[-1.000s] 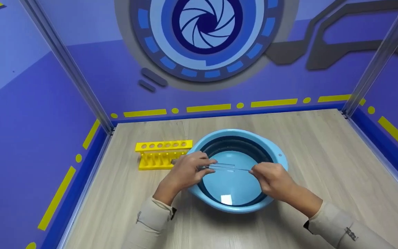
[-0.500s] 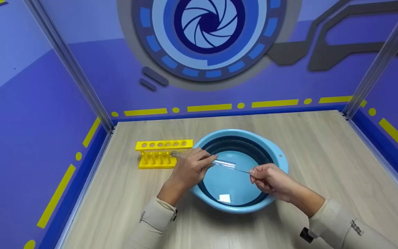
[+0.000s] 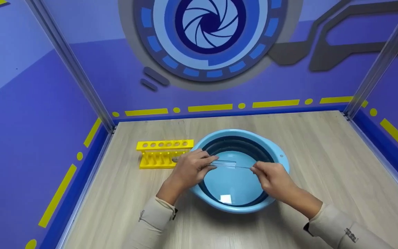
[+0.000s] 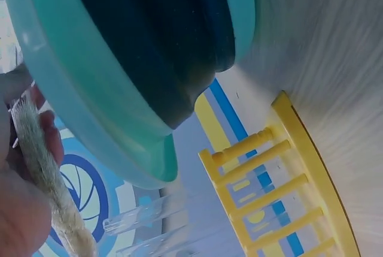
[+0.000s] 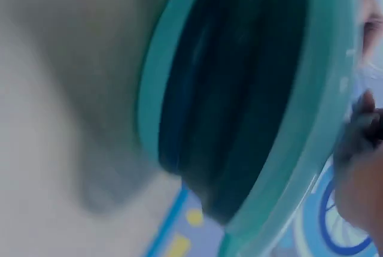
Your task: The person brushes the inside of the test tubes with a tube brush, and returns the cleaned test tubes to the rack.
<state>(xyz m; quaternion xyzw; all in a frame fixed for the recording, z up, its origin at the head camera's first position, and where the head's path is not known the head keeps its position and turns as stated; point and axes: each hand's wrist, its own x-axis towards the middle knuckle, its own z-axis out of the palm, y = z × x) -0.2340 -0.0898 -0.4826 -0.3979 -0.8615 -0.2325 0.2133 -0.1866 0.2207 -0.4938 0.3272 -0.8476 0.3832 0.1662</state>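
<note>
A clear glass test tube (image 3: 227, 163) lies nearly level over the blue basin (image 3: 237, 210), gripped by my left hand (image 3: 189, 170). From its right end runs the thin wire handle of a test tube brush (image 3: 243, 167), which my right hand (image 3: 272, 177) pinches at the basin's right side. In the left wrist view the pale brush bristles (image 4: 39, 155) show between the fingers, within the tube. Water seems to fill the basin's bottom, where a bright reflection shows. The right wrist view is blurred, and the right fingertips are largely hidden behind the basin rim (image 5: 323, 125).
A yellow test tube rack (image 3: 164, 144) stands left of the basin, close by the left hand. Clear tubes (image 4: 140, 215) appear beyond the rack in the left wrist view. Blue panels (image 3: 219, 100) wall in the wooden table (image 3: 316, 145) at the back and sides.
The tube tilted down to the right half a second ago and is closer to level now. My right hand has turned over and back, still pinching the wire, while the left keeps its grip.
</note>
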